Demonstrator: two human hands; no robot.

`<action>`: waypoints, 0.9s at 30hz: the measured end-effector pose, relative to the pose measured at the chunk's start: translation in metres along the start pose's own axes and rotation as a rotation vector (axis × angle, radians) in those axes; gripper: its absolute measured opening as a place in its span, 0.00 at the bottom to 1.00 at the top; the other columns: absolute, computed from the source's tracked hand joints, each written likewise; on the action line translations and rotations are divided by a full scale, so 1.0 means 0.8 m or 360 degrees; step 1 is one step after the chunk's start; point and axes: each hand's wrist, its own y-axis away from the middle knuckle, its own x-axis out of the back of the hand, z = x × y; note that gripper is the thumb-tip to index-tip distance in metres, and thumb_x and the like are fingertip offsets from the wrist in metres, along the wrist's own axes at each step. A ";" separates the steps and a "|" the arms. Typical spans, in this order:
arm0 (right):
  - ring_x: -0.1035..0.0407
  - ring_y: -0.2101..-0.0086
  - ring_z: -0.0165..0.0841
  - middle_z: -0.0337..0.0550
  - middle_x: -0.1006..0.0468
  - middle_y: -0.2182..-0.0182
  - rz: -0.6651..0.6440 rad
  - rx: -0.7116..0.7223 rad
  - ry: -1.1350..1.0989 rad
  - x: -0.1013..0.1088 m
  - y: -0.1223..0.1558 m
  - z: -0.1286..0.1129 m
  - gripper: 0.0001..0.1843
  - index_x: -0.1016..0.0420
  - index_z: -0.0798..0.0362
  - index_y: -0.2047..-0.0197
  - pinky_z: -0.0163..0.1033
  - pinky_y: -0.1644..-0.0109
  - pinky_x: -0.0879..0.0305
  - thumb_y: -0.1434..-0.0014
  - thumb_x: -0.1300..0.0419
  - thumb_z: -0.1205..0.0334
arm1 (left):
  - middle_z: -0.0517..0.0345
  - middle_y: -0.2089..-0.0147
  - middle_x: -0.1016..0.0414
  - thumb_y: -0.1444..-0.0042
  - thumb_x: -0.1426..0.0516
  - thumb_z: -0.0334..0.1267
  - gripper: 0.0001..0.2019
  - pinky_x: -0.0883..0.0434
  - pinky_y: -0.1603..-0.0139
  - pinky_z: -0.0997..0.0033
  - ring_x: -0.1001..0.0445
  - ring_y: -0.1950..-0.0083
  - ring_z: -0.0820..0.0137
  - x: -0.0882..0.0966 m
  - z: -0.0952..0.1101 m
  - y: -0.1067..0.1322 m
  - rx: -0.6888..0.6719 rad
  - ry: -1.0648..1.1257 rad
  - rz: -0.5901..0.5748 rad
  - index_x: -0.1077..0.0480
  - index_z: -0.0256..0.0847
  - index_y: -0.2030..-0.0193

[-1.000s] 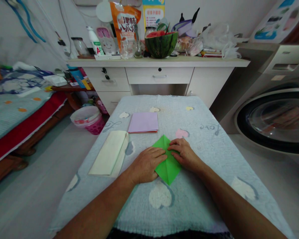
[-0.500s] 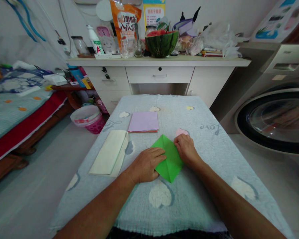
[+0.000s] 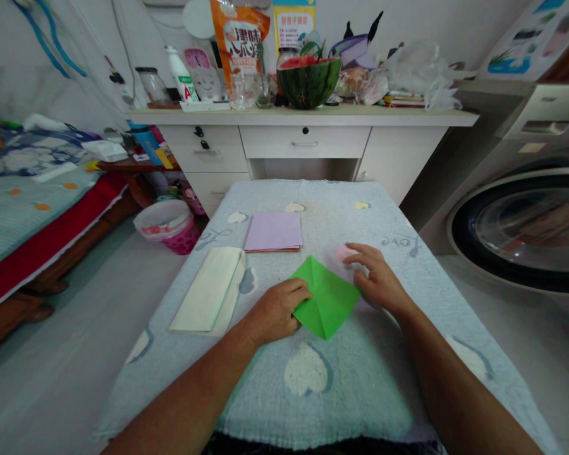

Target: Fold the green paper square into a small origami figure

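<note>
A folded green paper lies on the grey-blue cloth of the table, shaped like a kite with its point toward me. My left hand rests on its left edge, fingers curled, fingertips pressing the paper down. My right hand lies at the paper's right corner with its fingers stretched out over a pink heart print; the thumb side touches the corner. A crease runs down the paper's middle.
A lilac paper stack and a folded cream cloth lie on the table behind and left. A cluttered desk with a halved watermelon stands beyond, a washing machine at right, a bed and pink basin at left.
My right hand slid from the paper's middle out to its right corner, and the green paper's right side spread wider. My left hand stayed on the left edge.
</note>
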 end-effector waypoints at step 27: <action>0.42 0.47 0.46 0.51 0.34 0.47 -0.0847 0.0295 -0.0177 0.007 0.018 -0.049 0.33 0.37 0.50 0.44 0.52 0.43 0.46 0.53 0.33 0.63 | 0.51 0.59 0.26 0.52 0.46 0.25 0.13 0.31 0.52 0.63 0.29 0.55 0.63 0.004 0.000 0.000 0.0024 -0.0160 0.0083 0.30 0.38 0.60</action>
